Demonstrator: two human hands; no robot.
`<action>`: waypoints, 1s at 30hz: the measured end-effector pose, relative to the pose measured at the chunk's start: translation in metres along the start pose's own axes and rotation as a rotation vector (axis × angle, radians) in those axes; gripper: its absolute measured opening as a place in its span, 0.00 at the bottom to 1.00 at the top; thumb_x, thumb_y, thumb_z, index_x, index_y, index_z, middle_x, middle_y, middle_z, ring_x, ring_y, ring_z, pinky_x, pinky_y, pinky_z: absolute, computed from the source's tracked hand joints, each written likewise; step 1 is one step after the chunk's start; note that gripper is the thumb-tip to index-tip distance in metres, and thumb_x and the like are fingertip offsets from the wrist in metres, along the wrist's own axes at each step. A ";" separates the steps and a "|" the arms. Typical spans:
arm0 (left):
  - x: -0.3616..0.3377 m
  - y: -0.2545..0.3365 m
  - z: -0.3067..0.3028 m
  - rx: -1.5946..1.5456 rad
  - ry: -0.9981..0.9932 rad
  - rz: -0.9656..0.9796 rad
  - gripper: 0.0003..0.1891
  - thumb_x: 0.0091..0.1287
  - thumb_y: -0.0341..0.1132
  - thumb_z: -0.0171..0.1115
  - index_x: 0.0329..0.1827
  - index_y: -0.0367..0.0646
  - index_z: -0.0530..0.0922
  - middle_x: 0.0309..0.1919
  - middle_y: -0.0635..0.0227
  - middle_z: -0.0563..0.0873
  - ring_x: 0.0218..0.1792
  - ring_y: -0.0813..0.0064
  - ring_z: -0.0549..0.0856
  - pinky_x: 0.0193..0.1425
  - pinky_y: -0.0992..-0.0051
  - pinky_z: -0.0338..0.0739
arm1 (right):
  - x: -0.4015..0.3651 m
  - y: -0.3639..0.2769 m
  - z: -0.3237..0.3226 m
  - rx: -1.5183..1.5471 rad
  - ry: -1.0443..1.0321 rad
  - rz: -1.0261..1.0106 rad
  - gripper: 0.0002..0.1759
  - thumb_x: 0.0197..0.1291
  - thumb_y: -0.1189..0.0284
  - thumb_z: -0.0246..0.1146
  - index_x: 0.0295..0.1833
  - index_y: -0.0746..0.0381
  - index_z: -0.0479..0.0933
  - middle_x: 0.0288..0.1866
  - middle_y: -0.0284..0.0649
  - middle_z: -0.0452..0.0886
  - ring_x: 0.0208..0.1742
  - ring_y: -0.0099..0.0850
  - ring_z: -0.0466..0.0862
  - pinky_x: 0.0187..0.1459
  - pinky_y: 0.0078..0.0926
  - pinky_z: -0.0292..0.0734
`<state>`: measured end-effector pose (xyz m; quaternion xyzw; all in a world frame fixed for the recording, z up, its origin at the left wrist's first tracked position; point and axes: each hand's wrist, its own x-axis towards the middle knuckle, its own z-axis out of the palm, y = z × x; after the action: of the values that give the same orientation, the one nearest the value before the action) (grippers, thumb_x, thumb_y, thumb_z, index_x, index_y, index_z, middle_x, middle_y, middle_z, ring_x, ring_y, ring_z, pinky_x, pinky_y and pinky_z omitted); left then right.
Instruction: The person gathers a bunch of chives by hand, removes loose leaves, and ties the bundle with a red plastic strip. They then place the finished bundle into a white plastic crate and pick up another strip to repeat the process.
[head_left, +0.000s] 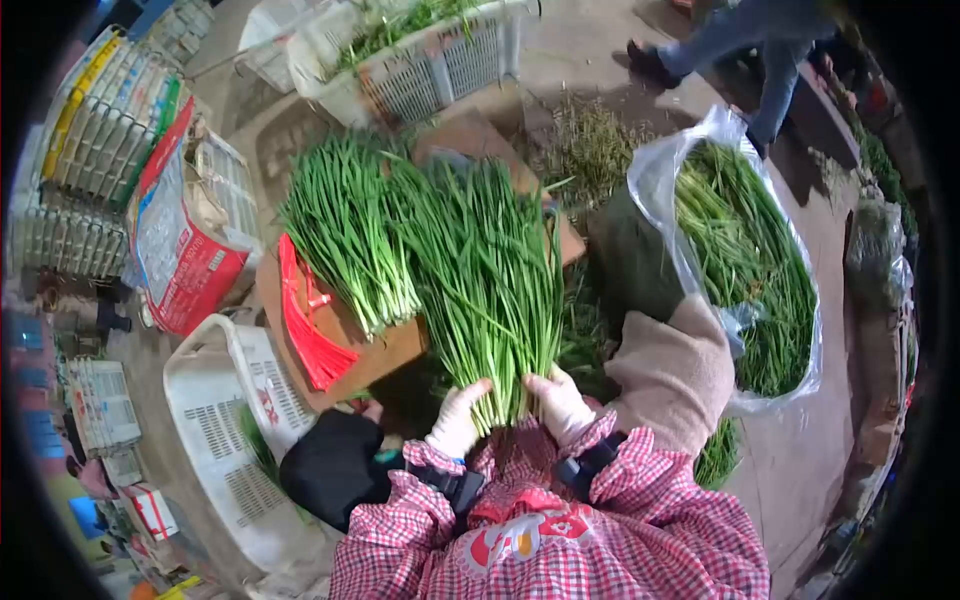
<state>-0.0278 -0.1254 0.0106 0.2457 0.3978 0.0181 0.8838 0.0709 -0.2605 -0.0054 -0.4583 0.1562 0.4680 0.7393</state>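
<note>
Between my left hand and my right hand is a large bunch of garlic chives. Both hands are closed round its pale stem ends, one on each side, the thumbs on top. Its green leaves fan out away from me. Left of it, a second bunch of chives lies on a brown board, stem ends towards me. Red plastic ties lie along the board's left edge. The fingertips under the stems are hidden.
An open plastic bag of chives stands at right. White baskets stand at left and at the back. A red sack and stacked crates are far left. A person stands at upper right, near dry stalks.
</note>
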 end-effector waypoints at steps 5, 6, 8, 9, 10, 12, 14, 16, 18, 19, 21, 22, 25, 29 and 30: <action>-0.005 0.012 -0.005 -0.062 -0.104 -0.079 0.20 0.69 0.39 0.55 0.59 0.35 0.73 0.50 0.60 0.83 0.48 0.65 0.85 0.56 0.65 0.79 | -0.007 -0.019 0.004 -0.007 -0.001 0.128 0.17 0.63 0.75 0.59 0.58 0.61 0.72 0.43 0.34 0.82 0.38 0.28 0.82 0.41 0.29 0.79; -0.006 0.014 -0.002 -0.058 -0.102 -0.081 0.20 0.69 0.39 0.55 0.59 0.35 0.73 0.50 0.60 0.83 0.48 0.65 0.85 0.56 0.65 0.79 | -0.005 -0.017 0.002 -0.003 0.000 0.128 0.17 0.63 0.75 0.59 0.58 0.61 0.72 0.43 0.34 0.82 0.38 0.28 0.82 0.41 0.29 0.79; -0.009 0.014 0.004 -0.055 -0.108 -0.077 0.19 0.69 0.38 0.56 0.58 0.36 0.74 0.49 0.62 0.84 0.49 0.67 0.84 0.56 0.67 0.79 | 0.001 -0.007 -0.003 -0.049 -0.031 0.077 0.18 0.64 0.73 0.60 0.58 0.64 0.71 0.45 0.36 0.81 0.39 0.27 0.81 0.43 0.28 0.79; -0.006 0.009 -0.002 -0.052 -0.104 -0.079 0.19 0.69 0.38 0.56 0.58 0.36 0.74 0.49 0.62 0.84 0.49 0.67 0.84 0.56 0.67 0.79 | 0.004 -0.003 -0.006 -0.045 -0.031 0.079 0.18 0.64 0.73 0.60 0.58 0.64 0.71 0.45 0.36 0.81 0.39 0.27 0.81 0.43 0.28 0.79; 0.001 0.001 -0.013 0.042 -0.063 -0.068 0.18 0.68 0.37 0.58 0.57 0.37 0.75 0.49 0.63 0.84 0.48 0.69 0.84 0.54 0.68 0.79 | 0.006 0.001 -0.009 -0.143 -0.064 0.076 0.18 0.64 0.71 0.61 0.58 0.63 0.72 0.45 0.35 0.81 0.40 0.26 0.81 0.44 0.28 0.78; 0.000 -0.004 -0.001 0.188 -0.003 -0.019 0.16 0.65 0.36 0.63 0.54 0.41 0.78 0.46 0.67 0.85 0.45 0.73 0.85 0.50 0.73 0.79 | 0.003 0.000 -0.006 -0.250 -0.126 0.028 0.18 0.64 0.65 0.63 0.56 0.63 0.75 0.44 0.34 0.82 0.42 0.24 0.80 0.44 0.25 0.77; -0.001 -0.002 0.017 0.198 0.045 -0.046 0.15 0.63 0.34 0.66 0.52 0.43 0.80 0.43 0.70 0.86 0.42 0.75 0.85 0.47 0.75 0.79 | 0.018 0.027 -0.020 -0.390 -0.138 -0.169 0.21 0.66 0.58 0.60 0.55 0.63 0.75 0.42 0.36 0.83 0.40 0.24 0.81 0.42 0.22 0.76; 0.004 -0.005 0.009 0.060 0.023 -0.128 0.13 0.65 0.33 0.63 0.52 0.42 0.79 0.42 0.69 0.86 0.41 0.74 0.85 0.46 0.72 0.81 | 0.023 0.032 -0.032 -0.553 -0.136 -0.075 0.25 0.68 0.52 0.54 0.56 0.61 0.75 0.35 0.36 0.82 0.31 0.24 0.79 0.35 0.22 0.74; 0.012 -0.005 -0.005 -0.010 -0.052 -0.245 0.14 0.66 0.33 0.59 0.52 0.40 0.77 0.42 0.65 0.86 0.40 0.69 0.86 0.45 0.67 0.82 | 0.011 0.003 -0.015 -0.647 -0.231 0.025 0.27 0.69 0.51 0.52 0.60 0.61 0.72 0.35 0.35 0.81 0.31 0.25 0.78 0.34 0.23 0.73; 0.014 -0.005 -0.012 -0.091 -0.086 -0.308 0.14 0.66 0.34 0.58 0.52 0.39 0.77 0.42 0.63 0.86 0.40 0.67 0.86 0.46 0.65 0.82 | 0.010 0.009 -0.019 -0.639 -0.284 0.066 0.28 0.69 0.51 0.52 0.62 0.62 0.70 0.40 0.37 0.82 0.36 0.27 0.80 0.40 0.24 0.75; 0.013 -0.002 -0.025 -0.011 -0.118 -0.354 0.17 0.67 0.36 0.55 0.55 0.37 0.75 0.43 0.59 0.85 0.42 0.61 0.85 0.48 0.60 0.82 | 0.006 0.012 -0.017 -0.697 -0.350 -0.098 0.30 0.70 0.52 0.51 0.67 0.62 0.65 0.54 0.43 0.79 0.53 0.31 0.77 0.55 0.27 0.72; 0.011 -0.003 -0.026 -0.048 -0.111 -0.352 0.17 0.67 0.36 0.55 0.56 0.37 0.74 0.44 0.58 0.85 0.43 0.60 0.85 0.49 0.59 0.81 | 0.006 0.012 -0.015 -0.712 -0.377 -0.105 0.32 0.70 0.52 0.50 0.70 0.63 0.60 0.64 0.46 0.71 0.65 0.36 0.69 0.65 0.29 0.63; 0.016 -0.015 -0.045 -0.211 -0.208 -0.370 0.23 0.66 0.36 0.54 0.63 0.35 0.69 0.52 0.54 0.82 0.50 0.56 0.83 0.55 0.54 0.79 | 0.018 0.029 -0.025 -0.735 -0.409 -0.269 0.32 0.70 0.53 0.49 0.70 0.64 0.61 0.65 0.47 0.71 0.66 0.39 0.69 0.66 0.31 0.61; 0.012 -0.014 -0.039 -0.236 -0.306 -0.377 0.25 0.67 0.36 0.55 0.65 0.32 0.66 0.56 0.50 0.79 0.54 0.49 0.80 0.58 0.47 0.76 | 0.019 0.015 -0.018 -0.659 -0.531 -0.208 0.32 0.70 0.52 0.50 0.69 0.64 0.61 0.64 0.49 0.70 0.67 0.41 0.68 0.66 0.34 0.62; 0.016 -0.015 -0.047 -0.188 -0.329 -0.395 0.24 0.67 0.36 0.54 0.63 0.31 0.67 0.53 0.49 0.80 0.51 0.49 0.81 0.56 0.48 0.77 | 0.026 0.026 -0.026 -0.719 -0.526 -0.167 0.32 0.69 0.51 0.51 0.68 0.63 0.62 0.60 0.47 0.74 0.63 0.39 0.72 0.63 0.34 0.66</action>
<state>-0.0528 -0.1152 -0.0337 0.0797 0.2857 -0.1576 0.9419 0.0682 -0.2642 -0.0505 -0.5625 -0.2472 0.5317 0.5829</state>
